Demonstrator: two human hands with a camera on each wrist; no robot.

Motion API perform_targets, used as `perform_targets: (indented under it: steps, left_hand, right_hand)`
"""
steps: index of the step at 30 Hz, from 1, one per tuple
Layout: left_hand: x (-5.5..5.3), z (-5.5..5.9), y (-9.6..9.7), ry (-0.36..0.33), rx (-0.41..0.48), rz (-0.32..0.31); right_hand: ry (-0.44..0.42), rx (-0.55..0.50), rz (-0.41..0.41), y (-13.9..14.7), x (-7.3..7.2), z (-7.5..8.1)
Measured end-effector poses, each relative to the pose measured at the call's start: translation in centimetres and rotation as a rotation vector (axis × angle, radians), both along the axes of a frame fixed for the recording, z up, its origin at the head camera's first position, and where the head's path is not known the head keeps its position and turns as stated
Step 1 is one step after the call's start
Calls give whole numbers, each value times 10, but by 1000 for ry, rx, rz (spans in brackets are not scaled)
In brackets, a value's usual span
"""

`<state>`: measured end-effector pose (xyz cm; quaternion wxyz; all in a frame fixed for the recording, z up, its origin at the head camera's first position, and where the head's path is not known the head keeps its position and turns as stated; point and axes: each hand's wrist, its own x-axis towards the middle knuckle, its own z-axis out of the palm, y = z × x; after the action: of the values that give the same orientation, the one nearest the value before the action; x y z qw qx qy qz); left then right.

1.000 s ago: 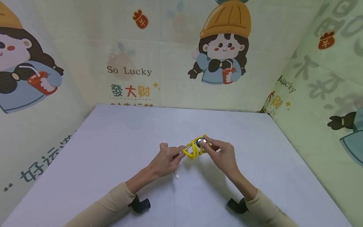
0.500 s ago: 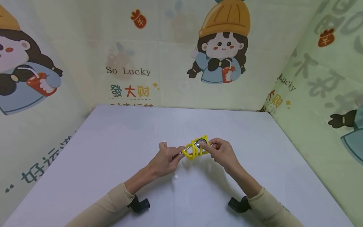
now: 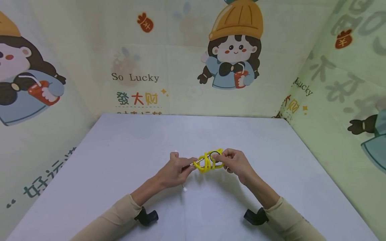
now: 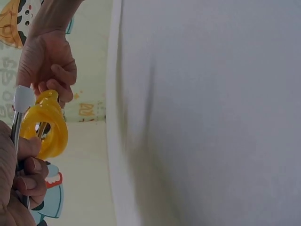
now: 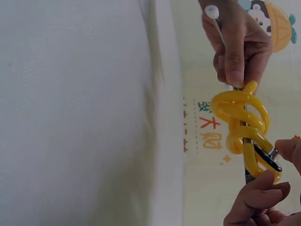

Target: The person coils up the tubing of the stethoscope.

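A stethoscope with yellow tubing [image 3: 206, 164] is held up over the table between both hands, its tubing wound in loops round its metal ear tubes. My left hand [image 3: 173, 171] grips the ear tubes at the left end. One white ear tip [image 4: 24, 98] sticks out past the left fingers. At the other end, my right hand [image 3: 239, 164] pinches the round chestpiece [image 5: 268, 157] and the tubing beside it, thumb on the chestpiece's face. In the right wrist view the chestpiece sits among the last yellow loops, with fingertips right at it.
A white table [image 3: 144, 134] lies under the hands. Printed cloth walls [image 3: 184, 67] with cartoon figures and lettering stand at its back and sides. Black elbow-shaped pieces [image 3: 147, 217] sit beside both forearms.
My right fingers have shifted from the top of the loops to the right side, curling in, with the thumb staying on the chestpiece. The left hand keeps its grip on the stethoscope.
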<state>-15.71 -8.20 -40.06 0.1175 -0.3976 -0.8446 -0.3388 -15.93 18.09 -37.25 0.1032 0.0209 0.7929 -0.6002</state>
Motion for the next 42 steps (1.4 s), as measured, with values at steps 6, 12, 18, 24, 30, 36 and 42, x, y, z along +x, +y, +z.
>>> perform_targets:
  steps: [6, 12, 18, 24, 30, 36, 42]
  left_hand:
    - [0, 1, -1, 29, -58, -33]
    - [1, -1, -1, 11, -55, -36]
    - [0, -2, 1, 1, -52, -30]
    - [0, -1, 2, 14, -68, -34]
    - [-2, 0, 4, 64, -70, -43]
    - [-2, -2, 3, 40, -64, -47]
    - [-2, 0, 4, -1, -32, -66]
  right_hand:
    - [-47, 15, 55, 4, -2, 5]
    - [-99, -68, 56, 4, -1, 7]
    - [-123, -159, 13, 3, -1, 4]
    - [-90, -62, -38, -2, 0, -4]
    - [-25, 57, -83, -8, 2, -7]
    - [-20, 60, -65, -7, 2, -7]
    - [-2, -40, -49, -7, 1, -6]
